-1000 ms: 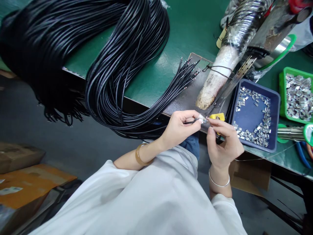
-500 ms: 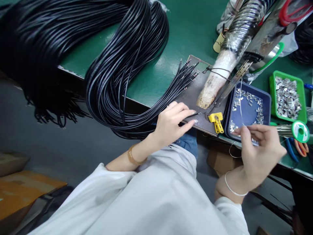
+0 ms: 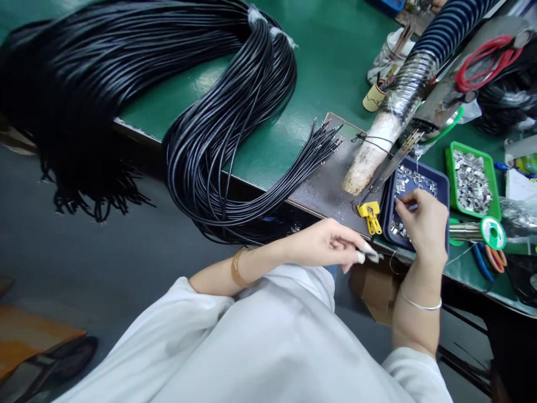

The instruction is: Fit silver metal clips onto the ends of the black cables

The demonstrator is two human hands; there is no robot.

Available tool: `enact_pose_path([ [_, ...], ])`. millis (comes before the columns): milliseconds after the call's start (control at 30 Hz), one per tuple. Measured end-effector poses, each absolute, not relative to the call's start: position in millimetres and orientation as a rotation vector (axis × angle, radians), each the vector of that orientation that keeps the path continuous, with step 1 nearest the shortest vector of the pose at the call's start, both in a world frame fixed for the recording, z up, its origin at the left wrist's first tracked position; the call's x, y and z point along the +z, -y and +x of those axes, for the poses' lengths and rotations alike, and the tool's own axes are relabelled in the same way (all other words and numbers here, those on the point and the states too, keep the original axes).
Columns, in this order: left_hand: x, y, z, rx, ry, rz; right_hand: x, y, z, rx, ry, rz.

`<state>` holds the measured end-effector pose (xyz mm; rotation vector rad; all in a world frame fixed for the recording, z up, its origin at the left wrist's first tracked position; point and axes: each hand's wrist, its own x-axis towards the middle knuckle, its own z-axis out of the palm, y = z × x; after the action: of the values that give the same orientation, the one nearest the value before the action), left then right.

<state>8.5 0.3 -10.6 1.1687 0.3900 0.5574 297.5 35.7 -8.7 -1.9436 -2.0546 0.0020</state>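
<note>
My left hand (image 3: 331, 243) is closed in front of the table edge, pinching a small metal piece (image 3: 372, 256) that is blurred. Over the dark blue tray (image 3: 389, 208), my right hand (image 3: 423, 221) has its thumb and forefinger together; whatever lies between them is too small to name. Small silver metal pieces (image 3: 400, 229) lie in that tray. A yellow clip (image 3: 370, 215) sits on the brown board (image 3: 323, 193) between my hands. The stripped ends of a bundle of black cables (image 3: 255, 207) rest on the board's back part.
A white-ended extraction hose (image 3: 369, 159) slants over the board. Right of the blue tray stand a green tray (image 3: 498, 210) of metal pieces, a solder spool (image 3: 493, 233) and orange-and-blue-handled pliers (image 3: 482, 263). A cup (image 3: 373, 98) is behind. More black cables (image 3: 84, 84) hang at left.
My left hand has left the single cable on the board and moved right, now pinching a metal piece. My right hand has let go of the thin wire and reached over the blue tray.
</note>
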Motion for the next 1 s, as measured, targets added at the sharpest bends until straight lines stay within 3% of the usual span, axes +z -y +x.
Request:
enact_pose_path([
  [200,-28.7,-9.2,12.3,0.798,-0.679,0.761,-9.5,-26.8,307.4,0.143,1.99,-1.93],
  [433,-27.0,-11.3,16.4,0.858,-0.696,0.772,-9.6,-26.3,293.7,-0.087,1.897,-1.92],
  [633,-24.6,-9.7,21.8,0.875,-0.699,0.83,4.4,16.3,220.6,0.244,1.424,-1.512],
  [767,-21.6,-8.3,23.3,0.892,-0.723,0.895,-2.0,34.2,183.0,0.137,1.486,-1.421],
  [1000,-24.2,-5.5,26.5,0.892,-0.709,0.959,-15.5,31.9,179.7,0.454,1.484,-1.388],
])
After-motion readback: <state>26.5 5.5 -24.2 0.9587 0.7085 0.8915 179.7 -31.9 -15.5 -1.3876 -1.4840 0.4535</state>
